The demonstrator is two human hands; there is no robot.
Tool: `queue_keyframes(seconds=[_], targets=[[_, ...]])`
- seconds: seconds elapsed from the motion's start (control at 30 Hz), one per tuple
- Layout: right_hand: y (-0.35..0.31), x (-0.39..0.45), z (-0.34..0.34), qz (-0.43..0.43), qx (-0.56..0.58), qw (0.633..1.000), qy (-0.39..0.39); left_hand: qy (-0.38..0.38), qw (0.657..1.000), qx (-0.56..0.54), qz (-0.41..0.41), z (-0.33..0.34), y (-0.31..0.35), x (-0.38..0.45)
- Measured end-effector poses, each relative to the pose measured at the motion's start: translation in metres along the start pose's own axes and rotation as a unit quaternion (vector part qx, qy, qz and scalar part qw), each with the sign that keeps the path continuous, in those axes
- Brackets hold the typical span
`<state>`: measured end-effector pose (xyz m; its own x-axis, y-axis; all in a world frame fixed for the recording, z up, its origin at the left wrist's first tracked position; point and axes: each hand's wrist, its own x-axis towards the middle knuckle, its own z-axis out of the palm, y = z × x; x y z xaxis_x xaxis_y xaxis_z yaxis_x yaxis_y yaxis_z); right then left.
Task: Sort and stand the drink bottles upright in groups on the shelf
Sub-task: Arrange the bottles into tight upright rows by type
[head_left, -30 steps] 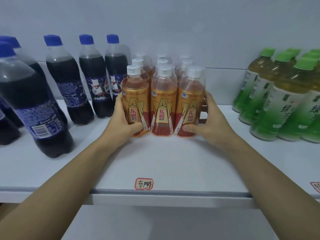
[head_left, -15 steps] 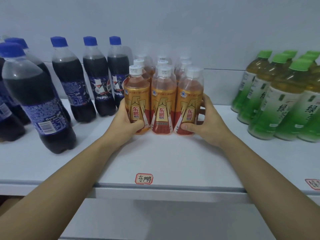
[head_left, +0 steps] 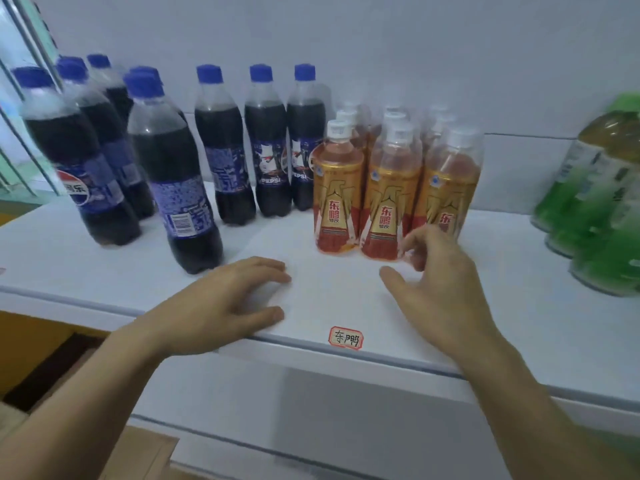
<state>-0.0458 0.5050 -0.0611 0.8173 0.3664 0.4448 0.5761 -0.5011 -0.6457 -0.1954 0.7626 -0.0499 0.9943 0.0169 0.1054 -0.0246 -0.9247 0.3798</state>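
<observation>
Several gold-labelled energy drink bottles (head_left: 388,188) with white caps stand upright in tight rows at the middle of the white shelf (head_left: 329,289). Left of them stand several dark cola bottles (head_left: 176,181) with blue caps, loosely grouped. Green tea bottles (head_left: 602,209) with green caps stand at the right edge, blurred. My left hand (head_left: 225,303) hovers over the shelf front with relaxed fingers, holding nothing. My right hand (head_left: 436,282) is just in front of the gold bottles, fingers loosely spread and empty.
A small red-framed handwritten label (head_left: 345,338) sticks to the shelf's front lip. A white wall backs the shelf. Below the lip is a white panel; brown flooring or boxes show at the lower left (head_left: 41,368). A window frame (head_left: 20,98) is at far left.
Both hands have let go of the front row of gold bottles and drawn back toward the shelf edge. The view has swung left, showing more cola bottles.
</observation>
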Motion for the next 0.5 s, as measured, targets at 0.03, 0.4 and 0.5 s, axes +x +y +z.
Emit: queue_keyframes(seconds=[0.03,0.4,0.5], targets=[[-0.015,-0.003,0.014,-0.029,0.003,0.999,-0.036,0.000,1.000,0.005,-0.009,-0.008,-0.005,-0.011],[-0.168,-0.026,0.153,-0.167,0.082,0.943,-0.277,0.084,0.969,0.137,-0.190,-0.088,-0.081,-0.118],[-0.193,-0.027,0.174,-0.168,0.077,0.937,-0.298,0.106,0.963,0.144,-0.200,-0.100,-0.107,-0.129]])
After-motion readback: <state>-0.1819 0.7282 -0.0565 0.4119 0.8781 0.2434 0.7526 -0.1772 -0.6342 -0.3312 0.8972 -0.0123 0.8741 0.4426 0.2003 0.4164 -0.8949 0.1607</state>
